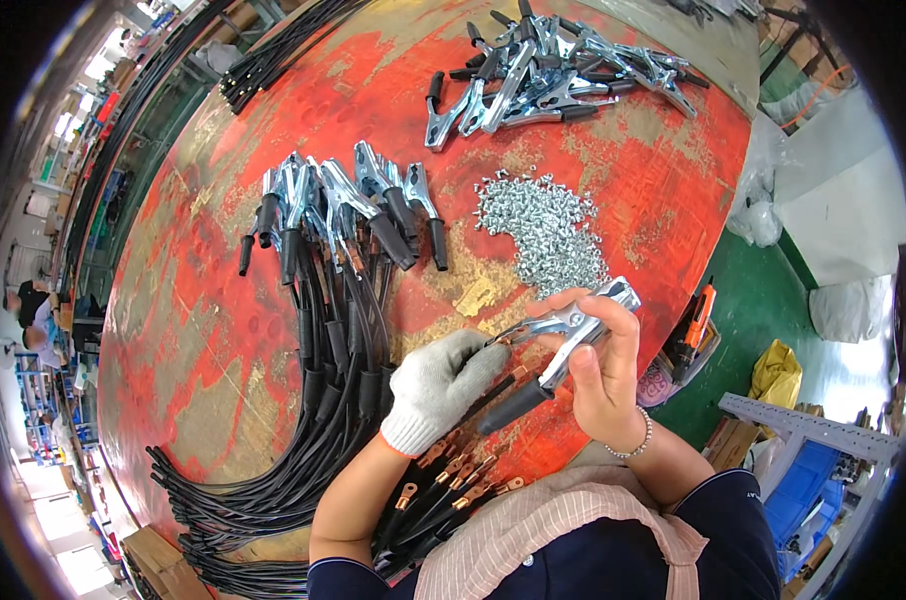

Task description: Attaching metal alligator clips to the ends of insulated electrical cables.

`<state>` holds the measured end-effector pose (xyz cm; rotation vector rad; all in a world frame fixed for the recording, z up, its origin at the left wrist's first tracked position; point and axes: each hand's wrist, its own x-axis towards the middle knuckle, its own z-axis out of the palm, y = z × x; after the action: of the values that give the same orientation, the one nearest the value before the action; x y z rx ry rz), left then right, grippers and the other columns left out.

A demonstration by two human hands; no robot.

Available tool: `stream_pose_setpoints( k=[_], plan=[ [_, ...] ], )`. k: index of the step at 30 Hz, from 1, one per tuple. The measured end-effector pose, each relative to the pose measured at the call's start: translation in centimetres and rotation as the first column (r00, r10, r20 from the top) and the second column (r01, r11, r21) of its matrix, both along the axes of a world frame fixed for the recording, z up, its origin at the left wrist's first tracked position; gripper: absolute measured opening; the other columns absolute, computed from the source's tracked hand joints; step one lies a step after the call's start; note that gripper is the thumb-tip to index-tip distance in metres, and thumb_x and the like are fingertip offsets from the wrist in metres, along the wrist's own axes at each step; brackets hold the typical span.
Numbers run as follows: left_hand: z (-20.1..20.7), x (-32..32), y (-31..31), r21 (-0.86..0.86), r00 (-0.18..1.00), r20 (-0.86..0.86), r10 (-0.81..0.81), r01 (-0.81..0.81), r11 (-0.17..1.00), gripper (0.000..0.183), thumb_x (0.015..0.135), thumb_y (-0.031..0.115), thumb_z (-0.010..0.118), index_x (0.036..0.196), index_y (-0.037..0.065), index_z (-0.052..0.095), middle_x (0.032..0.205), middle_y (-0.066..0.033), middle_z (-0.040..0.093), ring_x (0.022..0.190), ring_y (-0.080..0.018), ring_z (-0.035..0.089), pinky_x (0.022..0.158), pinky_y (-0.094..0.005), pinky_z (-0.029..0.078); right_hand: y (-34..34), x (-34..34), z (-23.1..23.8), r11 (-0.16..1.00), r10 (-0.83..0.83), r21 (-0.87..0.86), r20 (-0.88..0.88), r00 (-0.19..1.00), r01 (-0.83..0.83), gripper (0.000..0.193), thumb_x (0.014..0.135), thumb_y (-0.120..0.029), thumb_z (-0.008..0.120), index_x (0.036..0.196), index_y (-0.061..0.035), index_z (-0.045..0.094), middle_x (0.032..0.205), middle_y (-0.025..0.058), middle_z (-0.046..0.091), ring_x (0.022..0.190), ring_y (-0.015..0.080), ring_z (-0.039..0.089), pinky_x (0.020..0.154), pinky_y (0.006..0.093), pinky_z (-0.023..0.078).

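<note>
Gripping a silver clamp (574,326) near the right edge of the table (183,300), the bare right hand (608,390) sits just beside the gloved left hand (441,382), which pinches a copper cable tip (504,340). Open tabletop spreads left of the black cables (318,420) and right of the screws (543,230). Its red paint is worn; green floor (748,320) shows beyond. The left hand hides whatever follows the tip; a white rack (803,415) is cut off.
</note>
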<state>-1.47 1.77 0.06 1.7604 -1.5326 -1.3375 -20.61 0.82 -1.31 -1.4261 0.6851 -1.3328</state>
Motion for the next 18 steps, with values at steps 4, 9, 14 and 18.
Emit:
stream_pose_setpoints(
  k=[4, 9, 14, 18],
  plan=[
    [-0.6, -0.1, 0.2, -0.093, 1.000, -0.026, 0.016, -0.019, 0.996, 0.021, 0.093, 0.022, 0.064, 0.092, 0.001, 0.069, 0.066, -0.0014, 0.064, 0.059, -0.0059, 0.057, 0.054, -0.0243, 0.046, 0.0, 0.0, 0.1, 1.000, 0.009, -0.005, -0.015, 1.000, -0.009, 0.037, 0.103, -0.024, 0.041, 0.136, -0.0101, 0.029, 0.128, 0.0220, 0.044, 0.120, 0.0329, 0.053, 0.097, 0.0458, 0.050],
    [-0.7, 0.2, 0.1, 0.000, 0.998, -0.058, 0.001, -0.001, 1.000, 0.027, 0.092, 0.030, 0.063, 0.104, 0.006, 0.067, 0.076, -0.0073, 0.068, 0.067, -0.0138, 0.065, 0.062, -0.0279, 0.050, -0.2, -0.4, 0.0, 0.999, 0.033, -0.019, -0.040, 0.999, -0.034, 0.036, 0.104, -0.023, 0.040, 0.135, -0.0099, 0.030, 0.126, 0.0225, 0.044, 0.120, 0.0333, 0.053, 0.097, 0.0464, 0.050],
    [0.0, -0.2, -0.9, -0.316, 0.980, 0.015, -0.200, 0.194, 0.929, 0.025, 0.096, 0.017, 0.055, 0.116, 0.002, 0.060, 0.080, -0.0057, 0.067, 0.065, -0.0114, 0.063, 0.060, -0.0265, 0.050, -0.5, -0.4, -0.3, 0.999, 0.039, -0.031, -0.076, 0.996, -0.041, 0.037, 0.104, -0.026, 0.040, 0.136, -0.0088, 0.031, 0.126, 0.0222, 0.046, 0.117, 0.0328, 0.055, 0.094, 0.0458, 0.051],
    [0.0, 0.3, -1.7, -0.144, 0.975, -0.036, -0.221, 0.214, 0.966, 0.029, 0.097, 0.017, 0.053, 0.121, 0.000, 0.058, 0.087, -0.0073, 0.068, 0.073, -0.0140, 0.066, 0.069, -0.0291, 0.053, -2.7, -0.9, 0.6, 1.000, 0.013, 0.028, -0.016, 1.000, -0.012, 0.038, 0.104, -0.016, 0.041, 0.139, -0.0028, 0.034, 0.129, 0.0149, 0.050, 0.114, 0.0248, 0.057, 0.098, 0.0380, 0.045]
  ],
)
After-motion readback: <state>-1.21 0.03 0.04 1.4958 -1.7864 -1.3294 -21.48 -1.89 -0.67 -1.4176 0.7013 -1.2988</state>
